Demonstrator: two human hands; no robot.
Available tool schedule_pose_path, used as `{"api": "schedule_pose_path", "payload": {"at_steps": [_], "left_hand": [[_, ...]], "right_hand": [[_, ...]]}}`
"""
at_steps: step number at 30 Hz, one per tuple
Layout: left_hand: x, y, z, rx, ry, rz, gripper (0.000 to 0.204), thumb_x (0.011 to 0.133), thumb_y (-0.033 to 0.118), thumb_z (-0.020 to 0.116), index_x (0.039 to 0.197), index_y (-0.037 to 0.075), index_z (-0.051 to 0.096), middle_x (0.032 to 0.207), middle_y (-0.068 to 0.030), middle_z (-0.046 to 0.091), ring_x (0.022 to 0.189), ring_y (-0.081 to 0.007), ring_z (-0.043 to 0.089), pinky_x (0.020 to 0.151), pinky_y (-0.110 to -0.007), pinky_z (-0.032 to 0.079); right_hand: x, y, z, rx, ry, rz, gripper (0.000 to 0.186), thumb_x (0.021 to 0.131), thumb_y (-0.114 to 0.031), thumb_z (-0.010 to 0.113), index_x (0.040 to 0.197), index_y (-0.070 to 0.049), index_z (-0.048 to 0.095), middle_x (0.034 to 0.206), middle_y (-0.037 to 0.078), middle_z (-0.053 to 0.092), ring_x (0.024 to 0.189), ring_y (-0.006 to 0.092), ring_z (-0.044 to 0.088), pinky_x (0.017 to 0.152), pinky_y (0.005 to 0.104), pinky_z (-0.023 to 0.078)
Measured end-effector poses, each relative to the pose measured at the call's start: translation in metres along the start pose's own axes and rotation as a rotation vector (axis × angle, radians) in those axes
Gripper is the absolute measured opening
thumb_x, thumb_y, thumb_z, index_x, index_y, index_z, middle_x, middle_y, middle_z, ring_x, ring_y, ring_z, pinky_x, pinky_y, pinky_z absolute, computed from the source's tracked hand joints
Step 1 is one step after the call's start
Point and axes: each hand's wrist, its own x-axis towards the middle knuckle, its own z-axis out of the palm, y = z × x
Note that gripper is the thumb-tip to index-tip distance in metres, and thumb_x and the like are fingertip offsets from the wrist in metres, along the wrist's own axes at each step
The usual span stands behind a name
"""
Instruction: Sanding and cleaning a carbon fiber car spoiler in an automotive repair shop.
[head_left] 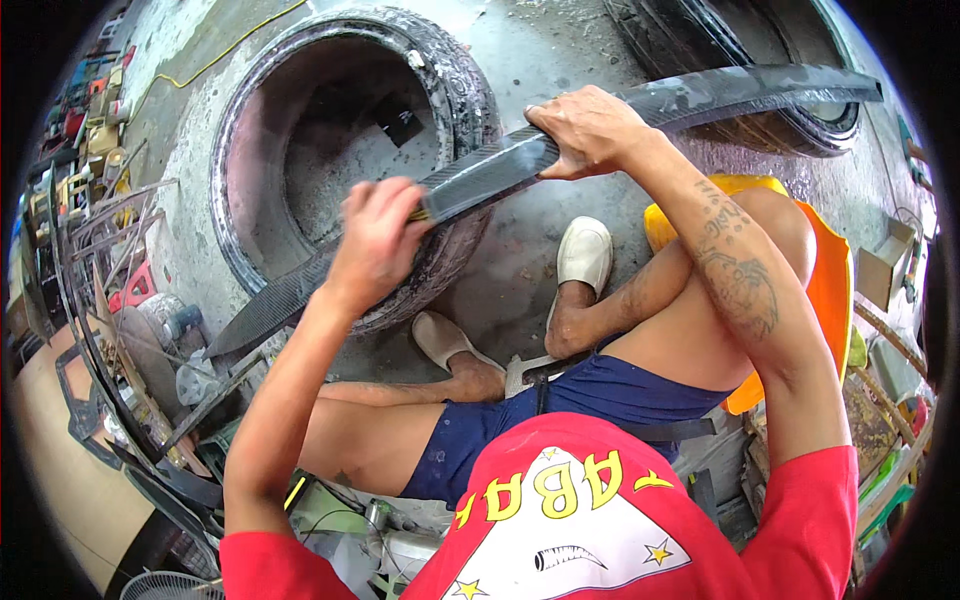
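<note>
A red short-sleeved shirt with a white triangular print (pixel 620 510) lay nearest, above navy-blue cloth shorts (pixel 650 375). The long, curved, black strip with a woven sheen (pixel 490 178) slanted across the view, its middle passing over the rim of a large, round, black ring with whitish scuffs (pixel 462 90) on the grey concrete floor (pixel 540 60). The right hand (pixel 592 132) clasped the strip, fingers wrapped over it. The left hand (pixel 382 238) was blurred at the strip, fingers curled; whether they pinched anything could not be told.
</note>
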Motion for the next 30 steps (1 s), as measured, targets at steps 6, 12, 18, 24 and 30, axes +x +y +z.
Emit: {"api": "schedule_pose_path", "payload": {"at_steps": [6,12,18,24,30], "left_hand": [[0.086,0.048,0.048,-0.085,0.075,0.125,0.037,0.087,0.013,0.078,0.12,0.004,0.064,0.123,-0.0128,0.063,0.107,-0.0376,0.056,0.096,-0.049,0.046],[0.006,0.012,0.01,-0.006,0.011,-0.001,0.045,0.084,0.011,0.08,0.127,0.004,0.065,0.125,-0.0132,0.064,0.108,-0.0377,0.056,0.094,-0.049,0.045],[0.081,0.044,0.028,-0.045,0.043,0.047,0.04,0.088,0.009,0.078,0.125,0.003,0.065,0.124,-0.014,0.065,0.106,-0.0373,0.057,0.094,-0.045,0.045],[-0.027,0.001,-0.011,-0.052,0.05,-0.094,0.042,0.087,0.004,0.077,0.127,0.005,0.065,0.125,-0.0139,0.064,0.111,-0.0377,0.057,0.1,-0.047,0.045],[0.076,0.048,0.044,-0.136,0.104,0.021,0.038,0.088,0.011,0.078,0.123,0.004,0.064,0.122,-0.0133,0.063,0.104,-0.0375,0.056,0.094,-0.047,0.044]], "right_hand": [[0.0,0.001,0.013,-0.025,0.063,-0.01,0.056,0.082,-0.054,0.08,0.096,-0.002,0.066,0.089,0.021,0.075,0.092,0.0411,0.074,0.083,0.0504,0.058],[0.001,0.003,0.004,-0.022,0.021,-0.004,0.057,0.08,-0.053,0.081,0.1,-0.003,0.06,0.097,0.019,0.074,0.098,0.0407,0.072,0.086,0.0504,0.055],[0.0,0.017,-0.013,0.033,-0.139,-0.125,0.091,0.073,-0.061,0.086,0.138,-0.006,0.057,0.121,0.02,0.069,0.123,0.0385,0.062,0.103,0.0486,0.049],[-0.057,0.089,-0.087,-0.169,-0.247,-0.013,0.112,0.065,-0.059,0.095,0.155,-0.013,0.047,0.137,0.02,0.062,0.129,0.039,0.058,0.107,0.0503,0.047],[-0.079,0.128,-0.019,-0.179,-0.005,0.11,0.072,0.068,-0.032,0.085,0.133,-0.006,0.066,0.116,0.019,0.075,0.108,0.0386,0.071,0.093,0.0488,0.057]]}}
